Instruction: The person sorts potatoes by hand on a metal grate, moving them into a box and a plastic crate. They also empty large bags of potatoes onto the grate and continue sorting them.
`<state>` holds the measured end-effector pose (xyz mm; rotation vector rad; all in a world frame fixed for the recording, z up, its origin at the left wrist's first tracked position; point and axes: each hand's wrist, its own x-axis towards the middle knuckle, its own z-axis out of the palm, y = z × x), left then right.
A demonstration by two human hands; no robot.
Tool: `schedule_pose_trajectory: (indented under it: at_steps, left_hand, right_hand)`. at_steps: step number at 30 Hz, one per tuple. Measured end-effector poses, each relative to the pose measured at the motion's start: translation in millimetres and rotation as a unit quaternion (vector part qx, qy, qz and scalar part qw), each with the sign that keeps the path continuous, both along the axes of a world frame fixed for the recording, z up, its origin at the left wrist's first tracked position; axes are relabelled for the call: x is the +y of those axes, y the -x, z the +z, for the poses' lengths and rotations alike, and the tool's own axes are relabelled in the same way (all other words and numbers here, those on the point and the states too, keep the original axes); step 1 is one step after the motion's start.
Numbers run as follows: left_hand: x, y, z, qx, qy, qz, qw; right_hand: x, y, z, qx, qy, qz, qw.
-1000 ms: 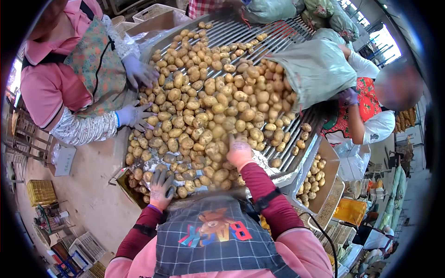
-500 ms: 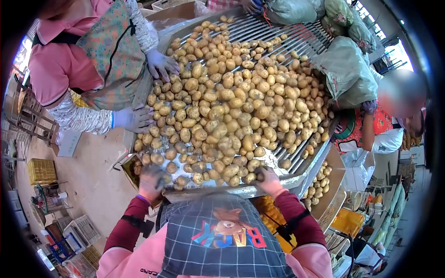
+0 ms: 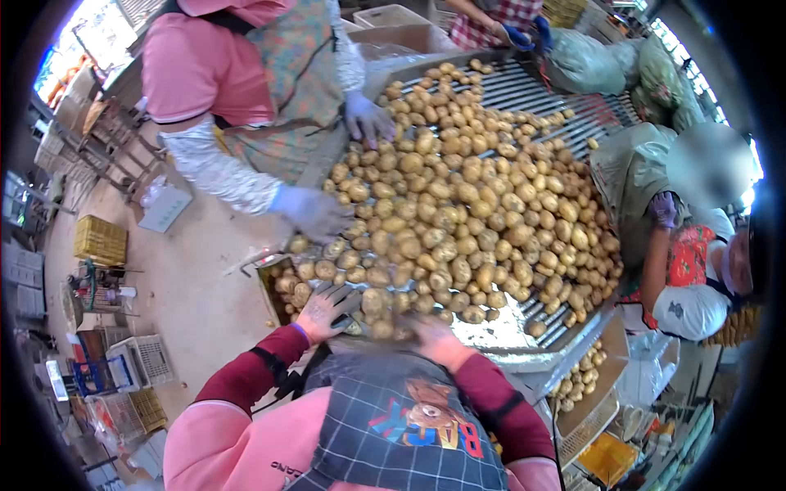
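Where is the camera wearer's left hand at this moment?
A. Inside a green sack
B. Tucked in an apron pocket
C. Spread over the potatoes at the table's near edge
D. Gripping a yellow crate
C: the left hand lies with gloved fingers spread on the potatoes at the near edge of the slatted metal table.

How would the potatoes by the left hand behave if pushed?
The potatoes look rounded and loosely heaped, so pushed ones would probably roll and nudge neighbours. They seem firm, unlikely to squash. The slatted table might catch smaller ones.
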<state>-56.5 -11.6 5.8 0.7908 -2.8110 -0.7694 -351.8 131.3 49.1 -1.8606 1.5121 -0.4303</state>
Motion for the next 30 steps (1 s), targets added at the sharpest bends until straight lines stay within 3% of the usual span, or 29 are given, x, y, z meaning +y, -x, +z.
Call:
schedule_pose_trajectory:
  at_steps: [1, 2, 3, 4, 6, 7, 8, 9, 10, 11, 13, 15, 16, 18, 19, 20, 23, 25, 26, 27, 28, 29, 30]
  left_hand:
    - [1.2, -20.8, 2.0, -0.024, 0.023, 0.019, 0.999]
    - [0.3, -40.7, -1.0, -0.053, 0.067, 0.006, 0.996]
    - [4.9, -54.0, 2.1, -0.046, 0.066, 0.050, 0.995]
    - [8.9, -71.1, -6.2, -0.037, 0.052, 0.095, 0.993]
    - [15.2, -99.4, -23.1, -0.016, 0.061, 0.180, 0.982]
    - [18.4, -106.5, -32.3, 0.031, 0.048, 0.234, 0.971]
    - [20.9, -101.2, -25.7, 0.049, 0.059, 0.277, 0.958]
    - [22.4, -94.8, -30.5, 0.068, 0.057, 0.318, 0.944]
    - [18.9, -76.1, -7.0, 0.050, 0.039, 0.299, 0.952]
    - [3.9, -53.4, -5.7, 0.123, 0.061, 0.248, 0.959]
    - [-3.5, 10.3, 36.1, 0.130, 0.027, 0.163, 0.978]
    - [-6.6, 59.0, 27.7, 0.080, -0.011, 0.040, 0.996]
    - [-2.8, 81.5, 26.3, 0.066, 0.028, 0.008, 0.997]
    - [7.4, 95.4, 8.6, 0.034, 0.077, -0.045, 0.995]
    - [8.0, 86.8, -11.1, 0.012, 0.087, -0.069, 0.994]
    - [1.1, 76.8, -19.3, -0.014, 0.095, -0.094, 0.991]
    - [-1.9, 36.7, 12.9, 0.002, 0.086, -0.087, 0.992]
    - [-7.0, 12.5, 7.6, -0.072, 0.014, -0.043, 0.996]
    - [-9.8, -2.1, -0.1, -0.110, -0.025, -0.029, 0.993]
    - [-10.9, -23.7, -38.5, -0.097, 0.076, -0.040, 0.992]
    - [-9.5, -27.3, -42.4, -0.195, 0.068, 0.016, 0.978]
    - [-10.5, -35.6, -40.1, -0.274, 0.146, -0.065, 0.948]
    - [-3.2, -22.2, -30.5, -0.180, 0.094, 0.053, 0.978]
  right_hand:
    - [0.9, 17.7, 12.6, -0.039, -0.007, -0.016, 0.999]
    - [15.3, 31.4, 21.2, 0.006, -0.048, -0.108, 0.993]
    - [33.5, 56.6, 18.5, -0.025, -0.035, -0.182, 0.982]
    - [62.3, 89.2, -16.6, 0.029, 0.046, -0.229, 0.972]
    - [74.9, 103.0, 19.5, 0.067, -0.012, -0.364, 0.929]
    - [97.3, 117.8, -13.3, 0.119, -0.004, -0.346, 0.931]
    - [90.6, 96.8, -4.3, 0.196, -0.148, -0.394, 0.886]
    - [101.0, 100.9, -54.2, 0.102, -0.150, -0.327, 0.927]
    - [88.2, 89.4, -72.4, 0.070, -0.149, -0.281, 0.946]
    - [52.1, 56.5, -19.1, 0.005, -0.161, -0.246, 0.956]
    - [22.6, 29.0, -51.1, 0.094, -0.098, -0.067, 0.988]
    - [-10.7, -5.3, -53.8, 0.048, -0.083, 0.003, 0.995]
    - [-23.3, -20.2, -82.2, 0.093, -0.062, 0.065, 0.992]
    - [-43.8, -48.5, -84.5, 0.156, -0.098, 0.151, 0.971]
    - [-41.0, -47.6, -89.8, 0.105, -0.058, 0.162, 0.980]
    - [-35.9, -39.0, -74.4, 0.066, -0.049, 0.132, 0.988]
    - [-7.0, 15.9, -30.0, -0.001, -0.059, -0.011, 0.998]
    - [18.1, 59.5, 9.9, -0.035, 0.039, -0.161, 0.986]
    - [30.6, 81.2, 13.7, -0.015, 0.014, -0.252, 0.968]
    - [53.0, 95.2, 19.8, 0.009, -0.018, -0.358, 0.933]
    - [63.6, 106.5, 23.2, 0.029, -0.081, -0.385, 0.919]
    - [76.7, 122.6, 17.2, 0.049, -0.150, -0.422, 0.893]
    - [92.7, 118.7, 5.7, -0.007, -0.161, -0.389, 0.907]
